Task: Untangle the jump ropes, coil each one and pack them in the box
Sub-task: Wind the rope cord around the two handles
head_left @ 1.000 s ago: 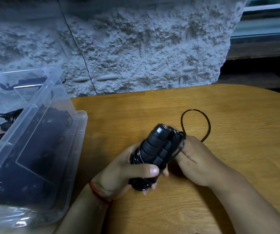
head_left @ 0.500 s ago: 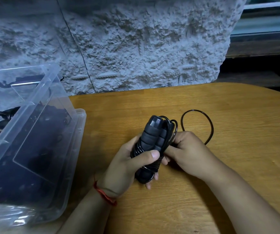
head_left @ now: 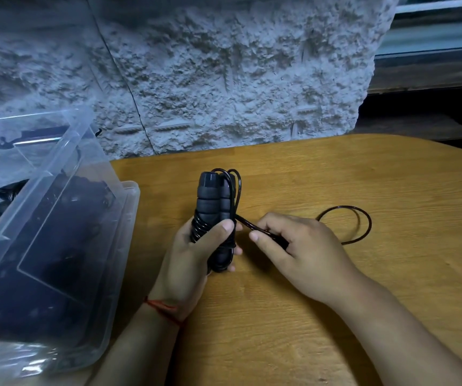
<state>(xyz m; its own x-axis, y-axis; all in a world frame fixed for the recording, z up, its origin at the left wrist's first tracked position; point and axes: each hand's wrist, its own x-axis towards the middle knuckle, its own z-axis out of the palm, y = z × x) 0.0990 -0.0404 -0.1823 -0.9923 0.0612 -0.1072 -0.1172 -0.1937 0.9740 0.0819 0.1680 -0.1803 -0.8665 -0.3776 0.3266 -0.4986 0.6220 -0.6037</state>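
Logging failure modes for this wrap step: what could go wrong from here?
1. The slack loop on the table may twist or knot if the right hand pulls the cord.
2. The left hand grips the handles low; the loose turns at their top may slip off.

Your left hand (head_left: 196,247): bare, forearm bare too | your left wrist: thin red thread band (head_left: 161,305) (a couple of strands, wrapped round) | your right hand (head_left: 305,246): bare, forearm bare, nails short
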